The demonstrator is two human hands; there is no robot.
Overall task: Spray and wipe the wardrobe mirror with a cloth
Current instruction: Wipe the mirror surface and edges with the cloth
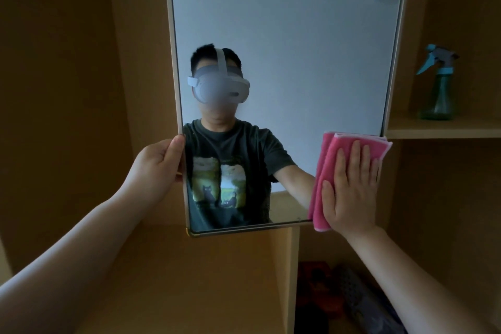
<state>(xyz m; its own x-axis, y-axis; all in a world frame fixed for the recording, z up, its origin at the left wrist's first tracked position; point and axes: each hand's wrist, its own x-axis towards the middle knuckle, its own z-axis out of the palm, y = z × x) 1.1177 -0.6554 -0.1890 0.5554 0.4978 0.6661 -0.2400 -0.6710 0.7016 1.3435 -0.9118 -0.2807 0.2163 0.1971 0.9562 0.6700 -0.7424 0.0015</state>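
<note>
A tall framed mirror (298,62) stands in front of me inside a wooden wardrobe. My left hand (160,165) grips its left frame edge, thumb on the front. My right hand (352,187) lies flat, fingers spread, pressing a folded pink cloth (360,144) against the mirror's lower right corner. The cloth covers that corner and part of the frame. A green spray bottle (437,89) with a blue trigger head stands on a shelf to the right, apart from both hands. The glass reflects a person in a dark T-shirt wearing a headset.
A wooden shelf (444,130) runs at the right, level with the cloth's top. A vertical wooden partition (292,266) stands below the mirror. Dark patterned items (352,298) lie in the lower right compartment. Wardrobe panels close in the left side.
</note>
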